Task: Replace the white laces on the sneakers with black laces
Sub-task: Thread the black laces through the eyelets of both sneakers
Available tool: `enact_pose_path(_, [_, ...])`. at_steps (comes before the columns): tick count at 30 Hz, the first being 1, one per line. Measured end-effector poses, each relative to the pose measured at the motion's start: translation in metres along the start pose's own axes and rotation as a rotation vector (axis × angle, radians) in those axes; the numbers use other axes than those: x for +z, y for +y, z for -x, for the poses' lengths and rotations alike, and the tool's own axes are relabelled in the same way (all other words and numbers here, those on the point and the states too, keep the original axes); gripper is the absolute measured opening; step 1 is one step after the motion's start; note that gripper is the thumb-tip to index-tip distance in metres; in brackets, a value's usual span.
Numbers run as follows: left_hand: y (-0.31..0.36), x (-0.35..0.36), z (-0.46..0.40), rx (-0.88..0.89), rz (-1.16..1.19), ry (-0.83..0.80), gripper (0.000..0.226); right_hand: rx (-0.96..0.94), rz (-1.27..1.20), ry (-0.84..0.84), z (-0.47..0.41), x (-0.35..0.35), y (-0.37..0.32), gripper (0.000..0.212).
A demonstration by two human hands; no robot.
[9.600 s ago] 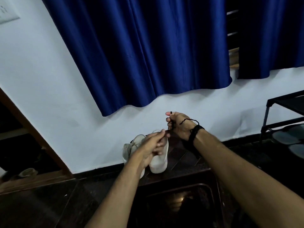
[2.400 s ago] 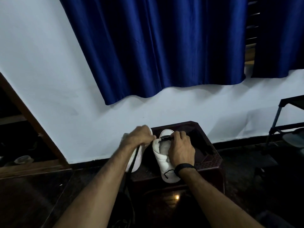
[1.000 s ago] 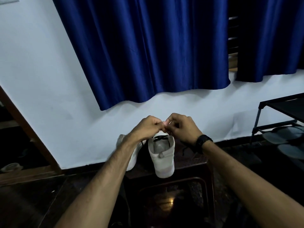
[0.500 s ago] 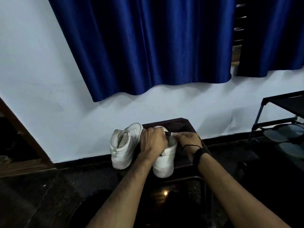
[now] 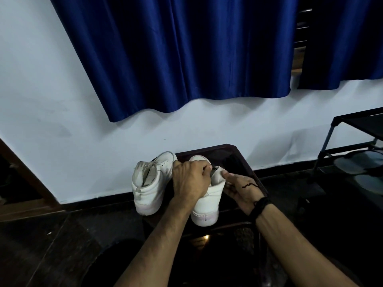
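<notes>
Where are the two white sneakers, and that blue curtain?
left sneaker (image 5: 148, 188): head view, on its heel side.
right sneaker (image 5: 207, 210): head view, on its heel, below both hands.
blue curtain (image 5: 186, 50): head view, on its middle folds.

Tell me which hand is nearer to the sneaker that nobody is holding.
Left. The left hand grips the right-hand sneaker right beside the free sneaker, almost at its toe. The right hand is on the far side of the held sneaker.
</notes>
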State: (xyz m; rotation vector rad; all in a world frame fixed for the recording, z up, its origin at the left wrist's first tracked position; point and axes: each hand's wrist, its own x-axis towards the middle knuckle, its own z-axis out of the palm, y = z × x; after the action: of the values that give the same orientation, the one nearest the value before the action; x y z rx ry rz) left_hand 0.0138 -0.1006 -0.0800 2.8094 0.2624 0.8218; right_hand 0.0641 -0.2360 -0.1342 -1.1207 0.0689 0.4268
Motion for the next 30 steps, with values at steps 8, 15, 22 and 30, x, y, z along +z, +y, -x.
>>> enact_pose_path(8, [-0.005,0.002,0.002,0.021,0.051,-0.009,0.026,-0.122,0.077,-0.059,0.014,0.002,-0.004,0.013])
enact_pose_path(15, [-0.008,0.007,0.004,-0.067,0.084,0.038,0.022,-0.078,0.189,0.13,0.006,0.013,-0.008,0.016])
enact_pose_path(22, [-0.008,0.004,0.005,-0.099,0.094,0.057,0.021,-0.357,0.738,0.327,0.001,0.025,-0.01,0.034])
enact_pose_path(30, [-0.01,0.007,0.005,-0.078,0.085,0.055,0.022,-0.343,0.643,0.439,0.008,0.034,-0.003,0.03])
